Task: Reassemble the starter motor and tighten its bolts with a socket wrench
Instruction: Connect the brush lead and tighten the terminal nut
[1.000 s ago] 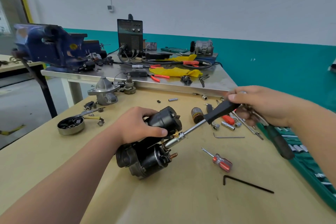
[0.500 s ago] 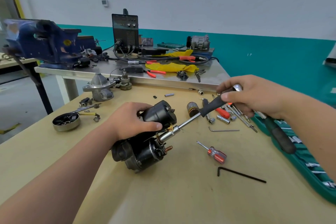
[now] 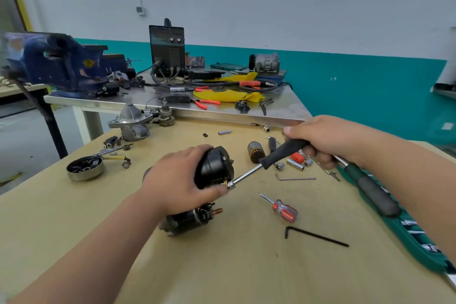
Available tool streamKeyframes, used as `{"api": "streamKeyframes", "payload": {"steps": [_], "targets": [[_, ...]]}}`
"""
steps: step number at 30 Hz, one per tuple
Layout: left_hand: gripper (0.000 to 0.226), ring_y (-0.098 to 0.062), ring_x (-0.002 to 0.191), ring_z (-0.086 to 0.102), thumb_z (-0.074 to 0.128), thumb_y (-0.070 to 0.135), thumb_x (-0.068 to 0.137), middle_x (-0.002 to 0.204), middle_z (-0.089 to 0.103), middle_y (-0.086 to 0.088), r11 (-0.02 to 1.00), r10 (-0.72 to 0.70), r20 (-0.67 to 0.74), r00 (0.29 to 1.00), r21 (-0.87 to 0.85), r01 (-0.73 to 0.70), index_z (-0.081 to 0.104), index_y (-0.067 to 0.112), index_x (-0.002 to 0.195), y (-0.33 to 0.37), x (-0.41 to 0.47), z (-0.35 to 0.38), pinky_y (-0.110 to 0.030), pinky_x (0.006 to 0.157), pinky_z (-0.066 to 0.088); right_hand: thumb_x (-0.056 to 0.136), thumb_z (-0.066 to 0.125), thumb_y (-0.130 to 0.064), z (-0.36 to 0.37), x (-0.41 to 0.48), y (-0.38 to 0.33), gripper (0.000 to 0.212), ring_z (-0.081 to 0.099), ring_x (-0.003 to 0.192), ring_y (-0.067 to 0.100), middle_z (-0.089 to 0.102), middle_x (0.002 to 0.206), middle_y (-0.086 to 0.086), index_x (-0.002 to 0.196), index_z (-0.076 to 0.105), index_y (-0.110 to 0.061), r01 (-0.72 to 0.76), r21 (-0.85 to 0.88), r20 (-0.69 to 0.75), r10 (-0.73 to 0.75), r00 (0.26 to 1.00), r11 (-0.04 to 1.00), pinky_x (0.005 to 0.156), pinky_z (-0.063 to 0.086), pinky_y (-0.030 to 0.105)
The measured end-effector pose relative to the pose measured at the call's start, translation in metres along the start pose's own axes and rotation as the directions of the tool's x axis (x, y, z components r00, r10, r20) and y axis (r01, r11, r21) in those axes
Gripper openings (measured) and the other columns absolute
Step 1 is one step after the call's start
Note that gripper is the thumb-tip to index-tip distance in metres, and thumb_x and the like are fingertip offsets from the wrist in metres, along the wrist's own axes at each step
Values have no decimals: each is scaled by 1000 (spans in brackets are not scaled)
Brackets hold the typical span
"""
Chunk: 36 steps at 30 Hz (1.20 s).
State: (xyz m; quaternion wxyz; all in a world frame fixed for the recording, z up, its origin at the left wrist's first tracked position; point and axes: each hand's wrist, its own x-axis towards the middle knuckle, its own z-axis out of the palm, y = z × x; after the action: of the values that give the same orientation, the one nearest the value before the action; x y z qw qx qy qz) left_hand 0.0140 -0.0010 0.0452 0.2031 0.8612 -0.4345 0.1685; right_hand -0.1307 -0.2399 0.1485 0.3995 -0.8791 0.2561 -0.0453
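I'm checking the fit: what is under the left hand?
The left hand grips the black starter motor; its copper terminal shows below. The socket wrench, held by the right hand, meets the motor at the thumb. What its tip engages is hidden.

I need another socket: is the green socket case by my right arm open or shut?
Open: rows of chrome sockets lie exposed inside the green socket case, with no lid over them.

Blue bench vise [image 3: 59,64] at the left end of a steel surface [image 3: 283,108], black dial-fronted box [image 3: 167,47] behind, crumpled yellow cloth [image 3: 228,95] with red-handled pliers [image 3: 211,101] just beside, red-handled screwdriver [image 3: 285,212] and black hex key [image 3: 318,236] lying apart on the tan surface [image 3: 222,266].
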Motion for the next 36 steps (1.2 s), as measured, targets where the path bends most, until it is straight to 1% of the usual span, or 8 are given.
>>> {"api": "streamKeyframes", "payload": {"steps": [8, 14, 19, 23, 27, 30, 34, 36], "targets": [[100, -5, 103, 47, 58, 83, 45, 117, 50, 23, 998, -53, 81, 995, 19, 51, 31, 44, 134, -1, -1, -1, -24, 77, 34, 99, 49, -25, 8, -5, 29, 12, 36, 38, 13, 51, 57, 1, 104, 54, -16, 60, 271, 182, -112, 977, 961, 38, 33, 23], [94, -2, 99, 49, 62, 76, 45, 111, 52, 27, 999, -16, 75, 997, -29, 19, 38, 46, 131, -11, -9, -8, -22, 74, 33, 89, 65, -31, 9, -12, 49, 34, 52, 85, -14, 58, 85, -28, 97, 44, -56, 427, -581, 144, -429, 892, 693, 64, 39, 12], [92, -1, 98, 49, 62, 76, 44, 112, 53, 27, 996, -57, 70, 996, -62, 62, 38, 48, 128, -15, -10, -9, -22, 75, 35, 89, 66, -25, 8, -13, 54, 6, 70, 70, 12, 73, 75, -1, 84, 67, -27, 265, -91, 124, -253, 959, 960, 63, 55, 26], [93, -3, 102, 51, 58, 80, 46, 112, 50, 28, 999, -46, 76, 996, 14, 45, 37, 45, 130, -12, -8, -8, -23, 74, 32, 89, 60, -42, 8, -14, 41, 40, 57, 44, 18, 63, 57, 10, 90, 60, -2, -95, 186, 243, 47, 969, 978, 41, 45, 23], [98, -4, 101, 47, 61, 82, 43, 110, 46, 27, 999, -45, 131, 990, 37, 40, 33, 45, 130, -11, -6, -8, -25, 76, 32, 91, 64, -29, -3, -12, 44, 4, 68, 78, 1, 73, 81, -6, 94, 65, -27, 262, -224, 246, -205, 947, 939, 63, 47, 13], [95, -3, 100, 47, 62, 79, 44, 110, 47, 27, 999, -43, 117, 992, 15, 42, 35, 45, 129, -13, -7, -10, -25, 74, 32, 87, 66, -40, -1, -11, 45, 12, 48, 80, -20, 59, 79, -26, 96, 59, -44, 444, -673, 175, -456, 873, 592, 59, 34, 9], [95, -2, 97, 48, 61, 80, 43, 108, 48, 28, 999, -44, 80, 996, 13, 43, 37, 47, 128, -16, -11, -10, -25, 72, 32, 98, 49, -36, 4, -18, 35, 29, 70, 65, 14, 74, 74, 4, 93, 59, -9, 134, -242, 362, -39, 931, 961, 60, 53, 22], [97, -2, 95, 47, 62, 82, 39, 107, 47, 29, 999, -46, 88, 995, 13, 45, 37, 48, 127, -17, -11, -11, -27, 70, 34, 99, 48, -35, 3, -25, 33, 30, 71, 66, 21, 74, 75, 8, 93, 58, -7, 73, -159, 381, -7, 925, 985, 61, 54, 29]]}}
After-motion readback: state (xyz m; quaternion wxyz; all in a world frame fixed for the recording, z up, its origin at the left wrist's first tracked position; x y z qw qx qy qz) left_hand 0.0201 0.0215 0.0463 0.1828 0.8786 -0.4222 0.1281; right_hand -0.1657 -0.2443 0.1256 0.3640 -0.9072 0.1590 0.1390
